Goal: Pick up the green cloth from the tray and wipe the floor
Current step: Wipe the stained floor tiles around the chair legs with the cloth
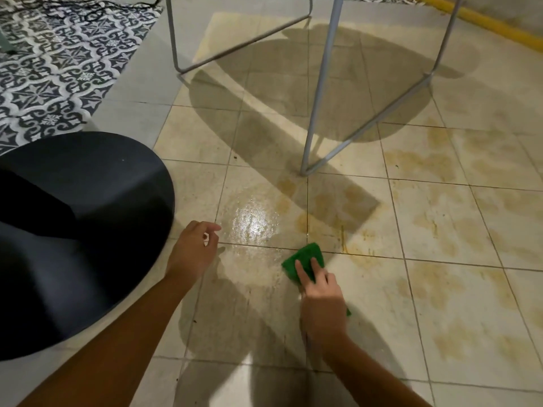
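Note:
A green cloth (304,258) lies flat on the beige tiled floor (411,218), pressed down by my right hand (320,301), whose fingers rest on top of it. Part of the cloth is hidden under the palm. My left hand (192,252) hovers just left of a wet, shiny patch (254,221), fingers loosely curled and holding nothing. Yellowish-brown stains (435,207) spread across the tiles to the right of the cloth. A large round black tray (88,230) sits at the left, beside my left forearm.
Grey metal legs of a table or stool (318,92) stand on the floor just beyond the cloth. A black-and-white patterned rug (58,63) lies at the far left. A yellow strip (484,22) runs along the far right wall.

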Action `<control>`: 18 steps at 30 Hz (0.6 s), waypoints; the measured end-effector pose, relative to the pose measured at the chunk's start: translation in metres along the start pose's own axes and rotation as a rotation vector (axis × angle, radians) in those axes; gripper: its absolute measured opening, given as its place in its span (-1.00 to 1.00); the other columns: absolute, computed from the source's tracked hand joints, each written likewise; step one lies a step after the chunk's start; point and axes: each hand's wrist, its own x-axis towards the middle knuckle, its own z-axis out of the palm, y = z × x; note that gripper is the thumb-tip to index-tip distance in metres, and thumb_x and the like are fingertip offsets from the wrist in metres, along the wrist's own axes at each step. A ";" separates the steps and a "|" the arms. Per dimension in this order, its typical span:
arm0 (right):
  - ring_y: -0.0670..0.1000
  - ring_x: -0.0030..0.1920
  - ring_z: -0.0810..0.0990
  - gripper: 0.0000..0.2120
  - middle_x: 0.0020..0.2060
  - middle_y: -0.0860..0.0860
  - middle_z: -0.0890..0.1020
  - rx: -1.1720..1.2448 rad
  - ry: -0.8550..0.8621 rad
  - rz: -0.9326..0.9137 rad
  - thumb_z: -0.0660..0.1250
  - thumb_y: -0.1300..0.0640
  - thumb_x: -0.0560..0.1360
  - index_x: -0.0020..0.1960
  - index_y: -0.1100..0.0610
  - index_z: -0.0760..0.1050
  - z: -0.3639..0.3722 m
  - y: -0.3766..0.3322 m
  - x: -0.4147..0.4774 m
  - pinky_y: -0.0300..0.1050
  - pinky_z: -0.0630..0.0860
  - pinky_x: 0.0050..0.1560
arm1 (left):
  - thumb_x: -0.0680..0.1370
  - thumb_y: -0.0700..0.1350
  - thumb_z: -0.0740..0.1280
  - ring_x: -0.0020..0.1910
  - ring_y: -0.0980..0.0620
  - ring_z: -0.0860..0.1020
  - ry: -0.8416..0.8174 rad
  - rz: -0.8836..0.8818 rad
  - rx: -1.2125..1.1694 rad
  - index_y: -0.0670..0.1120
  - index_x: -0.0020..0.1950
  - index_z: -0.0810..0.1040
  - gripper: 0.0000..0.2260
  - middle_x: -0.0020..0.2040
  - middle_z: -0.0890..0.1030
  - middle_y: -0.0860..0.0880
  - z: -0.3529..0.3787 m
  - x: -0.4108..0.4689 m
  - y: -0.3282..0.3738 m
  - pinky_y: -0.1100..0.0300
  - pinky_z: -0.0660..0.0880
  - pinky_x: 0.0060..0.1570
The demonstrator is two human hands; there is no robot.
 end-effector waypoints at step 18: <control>0.21 0.46 0.08 -0.36 0.47 0.10 0.12 -0.082 0.000 -0.344 0.26 0.26 0.42 0.40 0.14 0.03 0.039 0.000 0.031 0.15 0.24 0.40 | 0.58 -0.17 0.16 -0.03 0.10 0.44 0.046 -0.023 -0.032 -0.07 0.10 0.53 -0.81 0.12 0.50 -0.06 0.006 0.017 -0.001 0.32 0.40 -0.09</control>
